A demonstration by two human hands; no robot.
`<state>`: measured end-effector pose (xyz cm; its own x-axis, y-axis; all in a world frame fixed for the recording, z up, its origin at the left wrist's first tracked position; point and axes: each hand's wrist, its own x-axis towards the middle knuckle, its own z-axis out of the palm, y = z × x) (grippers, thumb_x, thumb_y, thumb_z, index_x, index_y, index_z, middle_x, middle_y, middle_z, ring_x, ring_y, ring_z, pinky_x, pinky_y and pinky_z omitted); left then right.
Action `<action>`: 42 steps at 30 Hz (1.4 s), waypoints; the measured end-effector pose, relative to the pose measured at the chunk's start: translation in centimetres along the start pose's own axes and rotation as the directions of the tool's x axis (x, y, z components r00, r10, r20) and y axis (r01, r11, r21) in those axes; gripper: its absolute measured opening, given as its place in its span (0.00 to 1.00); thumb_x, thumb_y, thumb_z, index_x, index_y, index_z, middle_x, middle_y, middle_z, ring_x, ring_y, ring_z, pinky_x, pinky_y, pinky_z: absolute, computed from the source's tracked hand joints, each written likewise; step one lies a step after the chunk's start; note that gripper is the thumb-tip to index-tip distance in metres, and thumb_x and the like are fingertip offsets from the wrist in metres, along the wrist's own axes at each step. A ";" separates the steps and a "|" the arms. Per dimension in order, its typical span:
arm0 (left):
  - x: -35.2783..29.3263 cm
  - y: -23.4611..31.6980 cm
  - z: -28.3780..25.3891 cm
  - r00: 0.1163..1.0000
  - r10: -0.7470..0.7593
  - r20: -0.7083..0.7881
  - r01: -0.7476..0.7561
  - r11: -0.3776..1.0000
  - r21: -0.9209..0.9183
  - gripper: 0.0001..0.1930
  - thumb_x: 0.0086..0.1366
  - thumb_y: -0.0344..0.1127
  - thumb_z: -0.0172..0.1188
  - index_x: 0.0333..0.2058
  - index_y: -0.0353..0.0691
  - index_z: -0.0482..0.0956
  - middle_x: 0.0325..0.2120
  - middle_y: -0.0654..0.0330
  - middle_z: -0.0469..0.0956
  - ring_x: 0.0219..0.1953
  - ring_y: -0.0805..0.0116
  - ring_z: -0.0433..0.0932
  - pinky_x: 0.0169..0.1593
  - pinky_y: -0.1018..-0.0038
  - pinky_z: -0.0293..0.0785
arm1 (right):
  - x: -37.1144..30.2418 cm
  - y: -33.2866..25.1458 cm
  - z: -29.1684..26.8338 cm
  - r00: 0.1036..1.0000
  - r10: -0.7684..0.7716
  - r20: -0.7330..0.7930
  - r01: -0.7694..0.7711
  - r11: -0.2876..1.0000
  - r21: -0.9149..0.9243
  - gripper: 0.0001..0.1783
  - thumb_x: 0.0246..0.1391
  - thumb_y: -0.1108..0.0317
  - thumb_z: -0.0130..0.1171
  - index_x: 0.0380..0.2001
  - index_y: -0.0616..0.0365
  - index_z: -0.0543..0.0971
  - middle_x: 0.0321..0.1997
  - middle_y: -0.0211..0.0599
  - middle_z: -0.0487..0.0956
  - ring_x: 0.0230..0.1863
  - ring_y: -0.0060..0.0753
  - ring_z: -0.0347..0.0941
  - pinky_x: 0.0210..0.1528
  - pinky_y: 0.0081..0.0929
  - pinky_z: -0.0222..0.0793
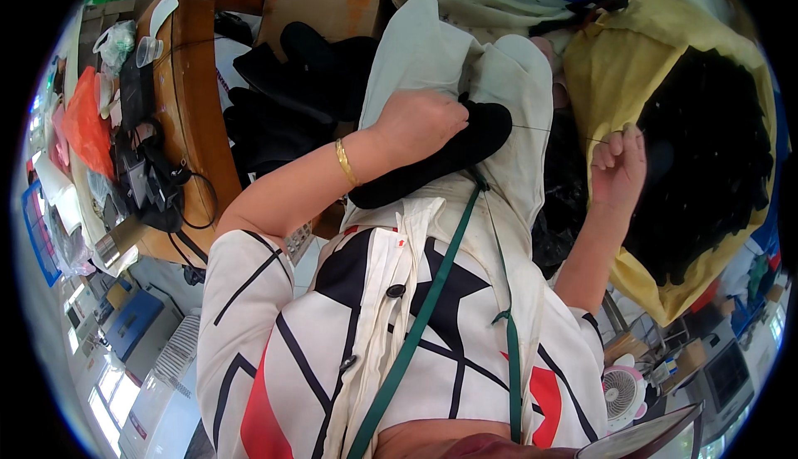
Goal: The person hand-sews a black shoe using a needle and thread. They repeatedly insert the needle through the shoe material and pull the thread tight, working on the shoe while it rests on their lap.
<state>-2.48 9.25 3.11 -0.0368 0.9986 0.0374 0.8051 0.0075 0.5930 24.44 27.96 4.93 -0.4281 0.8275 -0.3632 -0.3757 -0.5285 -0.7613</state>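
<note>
Across my lap lies a long black fabric piece (449, 147) with a rounded end. My left hand (422, 125), wearing a gold bracelet, is closed on its upper edge with the fingertips pinched together. A thin dark thread (549, 130) runs taut from the piece's right end to my right hand (619, 160). That hand is raised to the right, beside a yellow sack (611, 68), with thumb and fingers pinched on the thread. Whether a needle is in those fingers is too small to tell. Light cloth (420, 51) covers my knees.
More black fabric pieces (287, 101) are heaped left of my knees, before a cardboard box (320, 10). The yellow sack holds a mass of black items (698, 160). At left stands a wooden table (187, 93) with an orange-red bag (87, 122) and cables. A small fan (622, 392) sits lower right.
</note>
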 end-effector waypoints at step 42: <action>-0.2 -2.6 4.7 0.845 -0.406 0.348 0.507 0.401 -0.763 0.09 0.61 0.35 0.66 0.31 0.34 0.81 0.24 0.66 0.78 0.27 0.80 0.72 0.32 0.79 0.70 | -5.6 11.0 4.5 0.787 0.570 0.236 0.363 -0.119 -0.924 0.16 0.52 0.59 0.61 0.35 0.62 0.81 0.35 0.53 0.81 0.40 0.58 0.77 0.42 0.47 0.71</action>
<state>-1.82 9.25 -2.20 -0.1520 0.8590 -0.4889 -0.1480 0.4693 0.8705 18.97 16.67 1.04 -0.7449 0.3055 -0.5930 0.6489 0.5383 -0.5378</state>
